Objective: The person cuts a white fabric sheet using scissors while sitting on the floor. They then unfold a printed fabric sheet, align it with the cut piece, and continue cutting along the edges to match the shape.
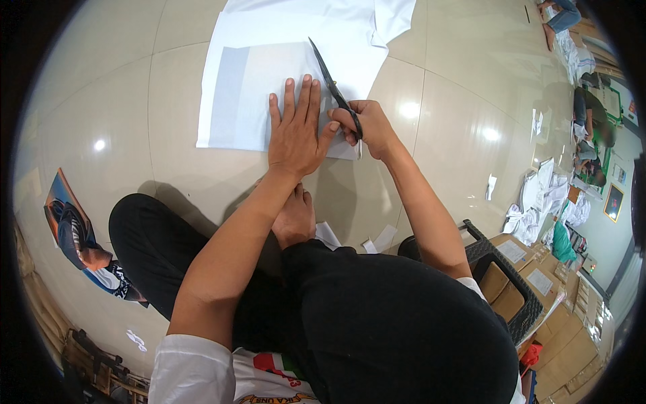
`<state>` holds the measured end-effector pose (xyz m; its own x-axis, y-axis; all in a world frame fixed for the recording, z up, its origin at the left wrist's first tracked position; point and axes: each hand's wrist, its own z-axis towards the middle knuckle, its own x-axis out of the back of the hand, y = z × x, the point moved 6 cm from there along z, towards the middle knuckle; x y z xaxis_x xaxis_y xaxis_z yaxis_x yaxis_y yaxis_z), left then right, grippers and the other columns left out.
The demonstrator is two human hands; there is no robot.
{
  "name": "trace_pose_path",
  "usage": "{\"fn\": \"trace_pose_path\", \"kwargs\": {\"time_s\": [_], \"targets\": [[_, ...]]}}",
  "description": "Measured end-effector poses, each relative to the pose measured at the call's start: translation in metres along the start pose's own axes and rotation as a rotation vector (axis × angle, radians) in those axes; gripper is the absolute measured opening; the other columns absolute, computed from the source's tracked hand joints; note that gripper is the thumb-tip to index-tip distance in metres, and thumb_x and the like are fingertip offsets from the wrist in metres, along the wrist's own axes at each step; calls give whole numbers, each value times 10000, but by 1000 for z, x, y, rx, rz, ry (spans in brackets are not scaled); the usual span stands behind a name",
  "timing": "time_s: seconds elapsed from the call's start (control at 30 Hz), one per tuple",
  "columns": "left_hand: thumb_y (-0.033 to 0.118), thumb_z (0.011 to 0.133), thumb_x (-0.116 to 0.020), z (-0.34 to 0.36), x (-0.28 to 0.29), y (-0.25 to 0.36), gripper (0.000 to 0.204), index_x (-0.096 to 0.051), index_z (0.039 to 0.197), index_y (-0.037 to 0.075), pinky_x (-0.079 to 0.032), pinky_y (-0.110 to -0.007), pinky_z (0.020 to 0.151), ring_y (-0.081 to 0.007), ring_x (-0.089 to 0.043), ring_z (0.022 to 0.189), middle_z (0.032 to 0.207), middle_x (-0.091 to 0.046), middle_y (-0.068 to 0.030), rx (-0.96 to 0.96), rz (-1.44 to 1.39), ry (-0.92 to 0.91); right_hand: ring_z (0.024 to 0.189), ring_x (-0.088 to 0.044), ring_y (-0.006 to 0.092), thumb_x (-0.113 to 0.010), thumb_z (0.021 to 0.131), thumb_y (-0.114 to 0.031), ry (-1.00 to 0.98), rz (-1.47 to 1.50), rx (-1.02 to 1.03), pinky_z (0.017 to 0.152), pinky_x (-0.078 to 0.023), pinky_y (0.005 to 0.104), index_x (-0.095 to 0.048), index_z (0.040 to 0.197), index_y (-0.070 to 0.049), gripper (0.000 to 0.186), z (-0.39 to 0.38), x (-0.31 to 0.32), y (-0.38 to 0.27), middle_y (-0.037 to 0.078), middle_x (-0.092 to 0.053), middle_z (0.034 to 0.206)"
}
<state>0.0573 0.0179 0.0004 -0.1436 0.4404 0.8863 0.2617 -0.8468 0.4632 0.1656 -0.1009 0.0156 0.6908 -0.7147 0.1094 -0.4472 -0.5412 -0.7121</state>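
A white cloth [316, 23], shaped like a garment piece, lies spread on the tiled floor in front of me. On its near part rests a pale rectangular sheet [262, 71] with a greyish strip down its left side. My left hand [296, 128] lies flat on this sheet, fingers stretched out and pointing away from me. Just right of it, my right hand [367, 124] grips a pair of black scissors [326, 71] by the handles. The scissors' blades point away and slightly left over the cloth; they look closed or nearly so.
White scraps [382, 239] lie on the floor near my bare foot [296, 219]. A black plastic crate [528, 306] and cardboard boxes [568, 323] stand at the right, with piled white cloth [535, 195] beyond. Other people [592, 118] sit at the far right. Dark patterned fabric [74, 229] lies left.
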Motion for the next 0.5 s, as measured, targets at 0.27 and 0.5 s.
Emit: {"fn": "trace_pose_path", "kwargs": {"time_s": [0.27, 0.5], "targets": [[646, 1112, -303, -7, 4, 4, 862, -221, 1732, 53, -26, -620, 1334, -382, -106, 1674, 1802, -226, -127, -6, -4, -11, 490, -518, 120, -839, 897, -257, 5, 38, -1, 444, -390, 281, -701, 835, 46, 338, -3, -5, 6, 53, -604, 646], [654, 1111, -288, -2, 1, -1, 868, -215, 1732, 53, -16, -622, 1334, -382, -92, 1677, 1806, -215, -127, 0, 1, -6, 484, -527, 115, -829, 916, -218, -7, 76, 9, 430, -395, 266, -697, 828, 44, 306, 4, -9, 6, 51, -614, 646]]}}
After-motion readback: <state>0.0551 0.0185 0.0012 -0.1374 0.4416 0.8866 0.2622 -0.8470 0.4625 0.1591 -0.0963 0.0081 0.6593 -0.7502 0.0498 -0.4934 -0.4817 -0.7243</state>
